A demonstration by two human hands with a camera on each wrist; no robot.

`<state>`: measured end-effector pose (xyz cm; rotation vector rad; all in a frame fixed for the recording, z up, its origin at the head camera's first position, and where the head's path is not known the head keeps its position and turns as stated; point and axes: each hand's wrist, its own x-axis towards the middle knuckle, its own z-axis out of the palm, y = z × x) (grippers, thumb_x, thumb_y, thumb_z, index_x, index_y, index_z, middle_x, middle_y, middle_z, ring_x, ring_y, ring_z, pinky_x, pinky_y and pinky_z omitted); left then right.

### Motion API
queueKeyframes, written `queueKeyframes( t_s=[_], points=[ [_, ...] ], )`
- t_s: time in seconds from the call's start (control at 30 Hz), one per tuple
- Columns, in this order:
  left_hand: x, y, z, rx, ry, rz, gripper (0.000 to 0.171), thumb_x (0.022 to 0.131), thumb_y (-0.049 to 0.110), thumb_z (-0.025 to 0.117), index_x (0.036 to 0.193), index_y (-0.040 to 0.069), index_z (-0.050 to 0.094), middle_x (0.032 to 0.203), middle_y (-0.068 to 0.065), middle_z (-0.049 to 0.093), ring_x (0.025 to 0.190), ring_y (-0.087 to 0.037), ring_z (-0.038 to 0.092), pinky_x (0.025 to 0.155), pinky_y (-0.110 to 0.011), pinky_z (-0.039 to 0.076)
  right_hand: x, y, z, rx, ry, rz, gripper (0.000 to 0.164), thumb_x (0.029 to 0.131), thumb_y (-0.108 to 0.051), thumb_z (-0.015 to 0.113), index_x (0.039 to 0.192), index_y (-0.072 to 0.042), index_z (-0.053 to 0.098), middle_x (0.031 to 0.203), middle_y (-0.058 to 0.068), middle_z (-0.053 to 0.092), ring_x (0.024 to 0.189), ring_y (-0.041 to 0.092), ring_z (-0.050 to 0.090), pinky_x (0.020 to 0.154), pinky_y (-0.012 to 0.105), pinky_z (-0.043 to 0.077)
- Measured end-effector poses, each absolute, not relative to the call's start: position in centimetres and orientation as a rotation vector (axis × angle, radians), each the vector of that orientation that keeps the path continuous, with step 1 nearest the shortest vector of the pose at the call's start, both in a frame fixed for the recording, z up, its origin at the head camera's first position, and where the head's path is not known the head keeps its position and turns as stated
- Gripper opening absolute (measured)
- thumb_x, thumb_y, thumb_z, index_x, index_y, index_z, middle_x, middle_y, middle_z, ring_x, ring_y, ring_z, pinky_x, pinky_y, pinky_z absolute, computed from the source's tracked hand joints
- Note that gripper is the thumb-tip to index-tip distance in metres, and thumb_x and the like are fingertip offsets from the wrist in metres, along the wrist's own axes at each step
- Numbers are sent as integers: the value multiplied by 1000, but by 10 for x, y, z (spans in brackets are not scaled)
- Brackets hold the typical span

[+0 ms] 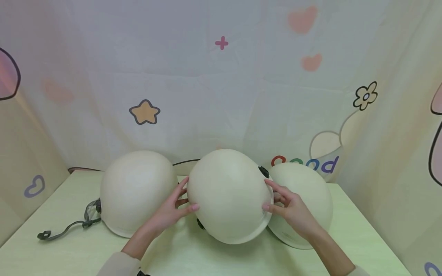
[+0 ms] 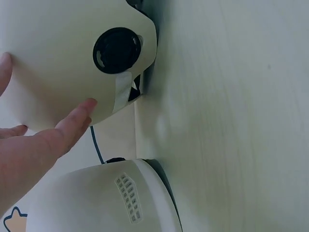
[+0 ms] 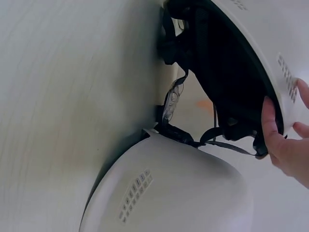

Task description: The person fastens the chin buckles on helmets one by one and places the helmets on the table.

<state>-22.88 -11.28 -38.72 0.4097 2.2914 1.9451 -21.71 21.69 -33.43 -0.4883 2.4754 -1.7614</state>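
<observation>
mid helmet (image 1: 228, 195) was tilted btwn l helmet (image 1: 138, 188) & r helmet (image 1: 310, 207), well inside tabletop (image 1: 359, 237) side edges. l hand (image 1: 167, 212): fingers spread against it. r hand (image 1: 294, 211): pinched rim (image 3: 258, 48). risks: smooth dome could slip l, tipping it; strap (image 3: 177, 135) could snag if lifted.

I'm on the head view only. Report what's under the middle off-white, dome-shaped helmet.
Observer: The right wrist view shows the black, hollow interior of that off-white, dome-shaped helmet, near the right hand.

Operator: Now describe the side of the off-white, rounded helmet on the left that faces the left hand.

Observer: The left wrist view shows a grid-like patch of small rectangular slots on it.
</observation>
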Motion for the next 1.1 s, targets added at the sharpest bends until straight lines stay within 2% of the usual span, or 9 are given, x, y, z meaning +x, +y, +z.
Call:
queueKeyframes(
  t_s=[0.17,0.27,0.5,0.63,0.77,1.1],
  points=[
    [-225,-109,-387,339,2371,1920,89,77,28,74,146,28,18,137,-15,38,112,-29,50,84,-46,46,-215,212,-334,-386,2607,-1668,72,77,-17,74,139,-13,39,130,15,34,103,28,54,81,34,48],
    [-224,-108,-388,344,2405,1911,89,76,26,75,146,27,19,138,-15,37,111,-30,51,81,-45,48,-215,209,-338,-338,2622,-1653,74,76,-18,75,139,-12,39,129,16,35,102,27,55,82,37,48],
    [-229,-111,-391,365,2418,1901,85,77,26,74,145,25,23,143,-16,28,121,-35,41,87,-49,44,-219,205,-354,-306,2477,-1719,76,76,-14,74,140,-8,33,117,22,41,86,25,57,73,39,52],
    [-235,-114,-391,367,2442,1891,83,78,25,74,144,19,25,143,-18,28,125,-37,36,95,-53,36,-221,203,-366,-282,2310,-1792,79,77,-11,73,142,-10,27,118,26,36,88,27,57,74,42,52],
    [-241,-116,-391,360,2441,1879,83,78,27,74,144,18,26,146,-16,25,129,-36,30,99,-55,29,-223,199,-375,-227,2173,-1890,82,78,-8,72,143,-11,23,119,26,30,89,28,57,79,44,50],
    [-251,-116,-388,344,2356,1949,85,79,23,73,146,16,21,149,-13,19,133,-35,21,103,-51,25,-226,190,-379,-165,2116,-1961,80,78,-6,71,143,-12,24,125,24,26,87,27,57,80,42,50]
  ],
)
